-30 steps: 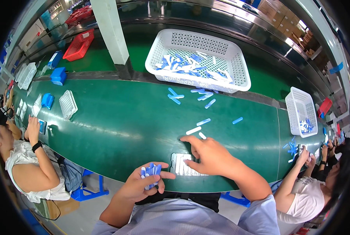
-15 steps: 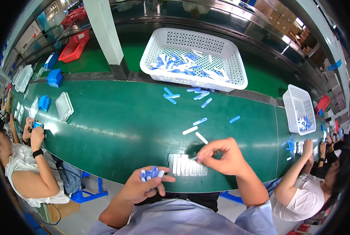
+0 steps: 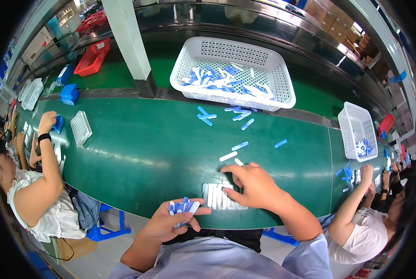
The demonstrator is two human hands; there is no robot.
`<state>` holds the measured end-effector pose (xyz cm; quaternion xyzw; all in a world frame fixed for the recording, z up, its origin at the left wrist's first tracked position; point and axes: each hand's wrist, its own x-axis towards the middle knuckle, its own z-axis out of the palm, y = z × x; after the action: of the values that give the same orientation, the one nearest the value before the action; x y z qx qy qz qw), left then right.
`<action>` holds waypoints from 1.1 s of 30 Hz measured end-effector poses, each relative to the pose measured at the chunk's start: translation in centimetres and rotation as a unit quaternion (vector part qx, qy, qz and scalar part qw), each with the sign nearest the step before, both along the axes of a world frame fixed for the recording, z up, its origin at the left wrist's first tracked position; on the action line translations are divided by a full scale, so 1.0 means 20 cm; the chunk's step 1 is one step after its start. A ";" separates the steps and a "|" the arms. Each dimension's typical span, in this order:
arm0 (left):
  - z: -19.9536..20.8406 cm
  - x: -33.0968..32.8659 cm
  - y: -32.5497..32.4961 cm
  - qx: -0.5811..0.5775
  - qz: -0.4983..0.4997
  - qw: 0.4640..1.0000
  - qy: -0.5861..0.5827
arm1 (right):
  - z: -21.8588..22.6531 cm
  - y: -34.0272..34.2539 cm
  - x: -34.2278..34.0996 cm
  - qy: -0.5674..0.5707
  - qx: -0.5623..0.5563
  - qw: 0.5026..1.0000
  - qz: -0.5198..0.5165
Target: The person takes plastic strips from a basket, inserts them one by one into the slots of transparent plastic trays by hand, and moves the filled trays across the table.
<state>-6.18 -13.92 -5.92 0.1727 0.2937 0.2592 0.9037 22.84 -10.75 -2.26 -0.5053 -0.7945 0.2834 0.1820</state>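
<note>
My left hand (image 3: pixel 162 222) is closed around a bunch of small flat sticks (image 3: pixel 183 205), blue and white with rounded ends. Just right of it, a clear plastic tray (image 3: pixel 205 189) with parallel slots lies on the green table, several white sticks in its slots. Over the tray's right side is my right hand (image 3: pixel 260 187), thumb at the slots, forefinger stretched out beyond the far edge; its fingers are apart and no stick shows between them. Part of the tray is hidden under this hand. A white stick (image 3: pixel 238 162) peeks out just beyond my fingers.
Loose sticks (image 3: pixel 240 145) lie scattered on the green table (image 3: pixel 138 153). A large white basket (image 3: pixel 282 100) of sticks stands at the back. Another clear tray (image 3: pixel 81 128) lies left. People work at both sides; a smaller white basket (image 3: pixel 345 125) is at right.
My right hand has moved from a pinch at the tray's upper right to spread fingers over the tray. The person at left has reached out to a blue packet.
</note>
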 end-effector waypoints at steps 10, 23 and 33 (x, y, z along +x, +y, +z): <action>0.06 0.12 -0.02 0.107 -0.023 0.994 0.029 | 0.02 -0.14 -0.14 0.227 -0.113 0.967 -0.003; 0.07 0.15 -0.04 0.221 -0.001 0.962 0.163 | -0.01 -0.12 -0.08 0.144 0.170 0.975 -0.014; 0.12 0.19 -0.04 0.280 -0.023 0.933 0.223 | -0.05 -0.18 -0.12 0.286 -0.098 0.950 -0.083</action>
<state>-2.42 -14.68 -3.45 0.4789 0.3994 0.2645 0.7357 20.51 -14.41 -3.27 -0.4825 -0.6326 0.4766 0.3740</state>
